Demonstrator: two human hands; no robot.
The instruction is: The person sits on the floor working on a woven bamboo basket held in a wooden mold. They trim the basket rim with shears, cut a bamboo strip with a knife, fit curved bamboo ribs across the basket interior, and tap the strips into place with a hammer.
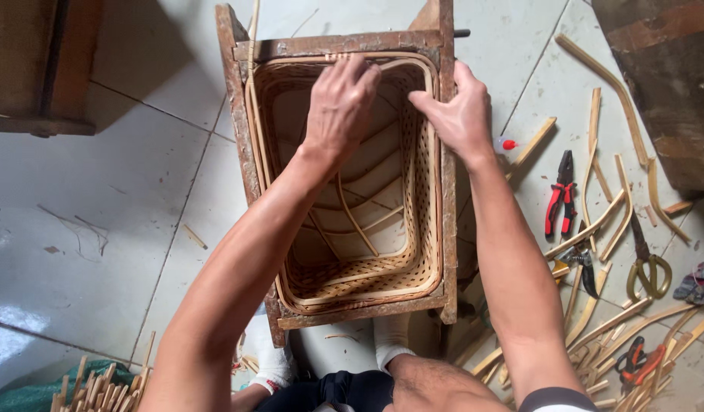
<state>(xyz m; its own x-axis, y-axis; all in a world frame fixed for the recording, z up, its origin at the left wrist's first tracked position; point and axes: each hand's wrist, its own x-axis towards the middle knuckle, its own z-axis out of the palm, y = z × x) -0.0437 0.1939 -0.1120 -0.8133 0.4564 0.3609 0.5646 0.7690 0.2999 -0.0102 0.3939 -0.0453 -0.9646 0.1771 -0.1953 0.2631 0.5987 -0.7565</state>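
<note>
Hands' grip (340, 103) (459, 114) pinches, seemingly, the basket (352, 267) far rim, basket lying below.

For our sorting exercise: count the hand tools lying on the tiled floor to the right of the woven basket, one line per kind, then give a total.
Red-and-black-handled pliers: 1
Dark-handled cutters: 1
Brass-coloured looped-handle scissors: 1
Orange-and-black-handled cutters among the bamboo strips: 1
Total: 4
Neither hand holds a tool: the left hand and right hand rest on the rectangular woven bamboo basket.
</note>
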